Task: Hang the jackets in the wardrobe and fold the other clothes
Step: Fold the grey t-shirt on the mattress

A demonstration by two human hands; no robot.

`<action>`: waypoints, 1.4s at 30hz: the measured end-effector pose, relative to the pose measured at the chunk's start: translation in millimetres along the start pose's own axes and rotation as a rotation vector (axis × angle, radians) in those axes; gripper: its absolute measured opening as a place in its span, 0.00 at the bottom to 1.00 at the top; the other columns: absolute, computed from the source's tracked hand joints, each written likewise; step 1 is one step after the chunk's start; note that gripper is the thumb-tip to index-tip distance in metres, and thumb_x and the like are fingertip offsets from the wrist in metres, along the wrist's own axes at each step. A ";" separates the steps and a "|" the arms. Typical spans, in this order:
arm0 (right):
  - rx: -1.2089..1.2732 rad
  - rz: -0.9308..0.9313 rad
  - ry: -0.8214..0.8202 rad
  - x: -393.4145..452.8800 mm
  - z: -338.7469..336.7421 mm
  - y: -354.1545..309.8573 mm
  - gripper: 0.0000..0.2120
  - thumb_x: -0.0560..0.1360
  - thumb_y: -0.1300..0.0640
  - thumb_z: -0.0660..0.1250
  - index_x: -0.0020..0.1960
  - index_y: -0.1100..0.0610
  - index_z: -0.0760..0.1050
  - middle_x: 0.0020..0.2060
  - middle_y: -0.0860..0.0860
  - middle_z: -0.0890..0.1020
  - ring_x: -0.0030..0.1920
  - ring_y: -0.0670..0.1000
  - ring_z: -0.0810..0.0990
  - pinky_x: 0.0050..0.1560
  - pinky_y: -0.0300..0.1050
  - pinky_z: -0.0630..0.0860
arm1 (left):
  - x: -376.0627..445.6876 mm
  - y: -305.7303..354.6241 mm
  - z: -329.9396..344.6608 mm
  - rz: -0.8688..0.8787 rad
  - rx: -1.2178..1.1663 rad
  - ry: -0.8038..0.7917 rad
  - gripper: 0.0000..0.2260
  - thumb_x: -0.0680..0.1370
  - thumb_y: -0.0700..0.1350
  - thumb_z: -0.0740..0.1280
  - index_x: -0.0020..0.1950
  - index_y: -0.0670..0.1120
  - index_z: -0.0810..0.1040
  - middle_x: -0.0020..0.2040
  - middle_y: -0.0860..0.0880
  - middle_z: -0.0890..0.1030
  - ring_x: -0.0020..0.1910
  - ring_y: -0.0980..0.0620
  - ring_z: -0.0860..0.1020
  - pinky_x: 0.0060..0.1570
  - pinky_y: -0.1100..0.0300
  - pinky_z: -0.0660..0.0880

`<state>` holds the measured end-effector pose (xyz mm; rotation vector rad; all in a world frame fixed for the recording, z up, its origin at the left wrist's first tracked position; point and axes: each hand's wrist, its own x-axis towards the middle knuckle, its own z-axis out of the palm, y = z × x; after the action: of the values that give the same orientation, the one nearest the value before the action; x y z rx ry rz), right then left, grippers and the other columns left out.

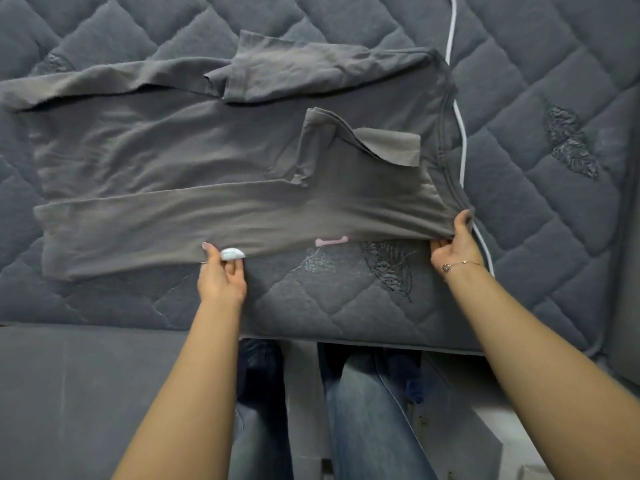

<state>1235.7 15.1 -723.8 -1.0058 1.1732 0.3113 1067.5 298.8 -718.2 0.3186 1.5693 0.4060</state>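
Note:
A grey T-shirt [194,150] lies spread sideways on the quilted dark grey bed cover [346,299], its neck toward the right. Both sleeves are turned in over the body, and the near long side is folded over as a band. My left hand [221,271] pinches the near edge of that band around its middle, where a bit of pale print shows. My right hand [453,244] grips the same edge at the shoulder end, beside the collar. A small pink mark [330,241] peeks out under the edge between my hands.
A white cord [459,126] runs down the bed just right of the shirt's collar. The bed's front edge [363,341] is right before my legs in blue jeans. A grey padded surface [86,393] sits lower left.

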 end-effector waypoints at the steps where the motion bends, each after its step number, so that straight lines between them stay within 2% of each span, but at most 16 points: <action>1: -0.060 -0.029 -0.023 3.1 -6.8 -5.8 0.14 0.78 0.49 0.65 0.61 0.53 0.75 0.56 0.49 0.82 0.57 0.49 0.80 0.40 0.40 0.81 | 1.4 -1.6 -1.4 0.018 0.017 0.001 0.13 0.81 0.50 0.64 0.63 0.46 0.72 0.60 0.49 0.78 0.65 0.53 0.76 0.61 0.61 0.74; 4: -0.222 -0.057 -0.181 4.8 -20.7 -15.8 0.09 0.79 0.52 0.65 0.57 0.53 0.76 0.44 0.46 0.85 0.50 0.47 0.82 0.45 0.42 0.82 | 2.7 -1.8 -5.2 0.033 0.027 -0.031 0.09 0.81 0.49 0.64 0.56 0.45 0.72 0.48 0.50 0.79 0.55 0.55 0.79 0.63 0.60 0.74; 7: -0.309 -0.053 -0.374 1.9 -33.1 -14.0 0.09 0.78 0.60 0.65 0.56 0.49 0.75 0.48 0.45 0.85 0.52 0.46 0.83 0.54 0.44 0.80 | 3.6 -2.8 -7.1 -0.005 0.040 -0.094 0.06 0.79 0.47 0.67 0.50 0.45 0.74 0.43 0.51 0.79 0.45 0.58 0.80 0.59 0.62 0.77; 9: -0.364 -0.093 -0.418 3.0 -37.1 -12.7 0.12 0.78 0.65 0.65 0.55 0.50 0.76 0.49 0.46 0.85 0.51 0.46 0.83 0.55 0.44 0.80 | 2.0 -5.8 -5.0 -0.030 0.096 -0.134 0.07 0.80 0.46 0.67 0.44 0.45 0.75 0.42 0.51 0.79 0.46 0.57 0.79 0.58 0.60 0.77; 13: -0.379 -0.142 -0.268 11.2 -35.8 -17.0 0.04 0.79 0.61 0.65 0.51 0.54 0.76 0.40 0.44 0.85 0.42 0.44 0.84 0.41 0.40 0.82 | 3.8 -10.7 -7.4 -0.003 0.158 -0.126 0.06 0.80 0.44 0.66 0.45 0.44 0.74 0.47 0.48 0.80 0.52 0.54 0.80 0.60 0.57 0.77; 16: -0.422 -0.144 -0.187 12.4 -47.7 -17.6 0.02 0.79 0.56 0.65 0.51 0.53 0.76 0.43 0.48 0.84 0.42 0.45 0.83 0.38 0.39 0.81 | 3.2 -12.5 -20.8 0.002 0.204 -0.095 0.05 0.80 0.44 0.67 0.48 0.43 0.74 0.49 0.47 0.81 0.54 0.54 0.81 0.58 0.57 0.78; 20: -0.528 -0.164 -0.132 2.7 -74.2 -16.3 0.02 0.78 0.56 0.68 0.49 0.54 0.78 0.46 0.52 0.82 0.44 0.49 0.82 0.36 0.39 0.81 | -7.0 -17.3 -39.3 -0.043 0.262 -0.070 0.06 0.80 0.45 0.67 0.52 0.43 0.75 0.51 0.48 0.82 0.58 0.53 0.80 0.63 0.56 0.76; 22: -0.601 -0.184 -0.087 -2.6 -80.7 -15.4 0.07 0.77 0.56 0.69 0.50 0.59 0.77 0.45 0.54 0.82 0.38 0.49 0.84 0.35 0.39 0.81 | -15.4 -17.2 -42.8 -0.094 0.319 -0.069 0.08 0.80 0.46 0.66 0.56 0.43 0.75 0.54 0.48 0.81 0.56 0.52 0.80 0.63 0.57 0.74; 24: -0.713 -0.208 0.013 -11.4 -84.1 -10.9 0.13 0.76 0.55 0.71 0.54 0.60 0.71 0.44 0.55 0.81 0.34 0.49 0.83 0.32 0.41 0.80 | -30.2 -16.6 -44.1 -0.183 0.521 -0.076 0.11 0.81 0.48 0.65 0.56 0.41 0.76 0.52 0.46 0.82 0.50 0.50 0.81 0.57 0.56 0.77; 27: -1.019 -0.344 0.184 -31.7 -87.1 -1.1 0.20 0.72 0.53 0.75 0.54 0.57 0.66 0.44 0.53 0.76 0.42 0.53 0.78 0.42 0.49 0.77 | -60.1 -19.2 -38.9 -0.201 1.070 -0.181 0.13 0.80 0.50 0.66 0.48 0.40 0.78 0.41 0.45 0.84 0.35 0.52 0.82 0.39 0.62 0.80; 29: -1.049 -0.409 0.096 -44.4 -79.2 3.9 0.15 0.72 0.55 0.74 0.50 0.57 0.69 0.39 0.50 0.74 0.41 0.52 0.75 0.42 0.46 0.75 | -75.1 -22.2 -20.9 -0.050 1.173 -0.290 0.10 0.81 0.48 0.65 0.47 0.41 0.77 0.41 0.45 0.84 0.31 0.55 0.81 0.33 0.66 0.78; 32: -0.944 -0.286 -0.158 -50.5 -41.1 4.9 0.07 0.77 0.54 0.69 0.45 0.58 0.75 0.36 0.51 0.77 0.35 0.48 0.76 0.26 0.38 0.75 | -83.5 -24.6 31.8 0.118 1.054 -0.409 0.11 0.82 0.50 0.64 0.46 0.43 0.77 0.43 0.45 0.83 0.35 0.55 0.81 0.39 0.63 0.78; 36: -0.820 -0.112 -0.247 -32.6 26.6 -0.2 0.16 0.79 0.44 0.64 0.51 0.58 0.76 0.43 0.54 0.81 0.40 0.51 0.80 0.35 0.45 0.78 | -72.9 -27.9 109.2 -0.172 1.013 -0.440 0.32 0.80 0.67 0.52 0.48 0.40 0.79 0.45 0.44 0.84 0.43 0.49 0.82 0.41 0.58 0.79; 38: -0.769 -0.119 -0.250 -21.4 48.9 -1.3 0.14 0.78 0.44 0.65 0.48 0.56 0.75 0.41 0.54 0.82 0.39 0.51 0.82 0.37 0.46 0.79 | -63.3 -29.9 136.5 -0.300 0.989 -0.448 0.39 0.77 0.72 0.48 0.49 0.37 0.79 0.46 0.42 0.84 0.46 0.48 0.83 0.42 0.57 0.79; 40: -0.735 -0.181 -0.271 -15.4 58.1 -1.3 0.10 0.79 0.50 0.66 0.43 0.55 0.73 0.39 0.54 0.81 0.36 0.50 0.82 0.36 0.44 0.79 | -56.1 -31.3 153.1 -0.321 0.944 -0.444 0.40 0.76 0.73 0.49 0.49 0.36 0.78 0.46 0.41 0.84 0.46 0.48 0.83 0.41 0.57 0.80; 42: -0.740 -0.240 -0.321 -13.6 54.4 -2.5 0.10 0.79 0.56 0.66 0.40 0.56 0.73 0.36 0.53 0.80 0.31 0.47 0.81 0.34 0.41 0.79 | -52.0 -31.4 158.3 -0.272 0.959 -0.430 0.32 0.78 0.68 0.56 0.48 0.38 0.78 0.44 0.43 0.84 0.44 0.49 0.83 0.41 0.59 0.79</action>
<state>1265.4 60.4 -708.9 -1.6501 0.6286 0.7143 1229.1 257.1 -688.1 0.8462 1.2566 -0.6295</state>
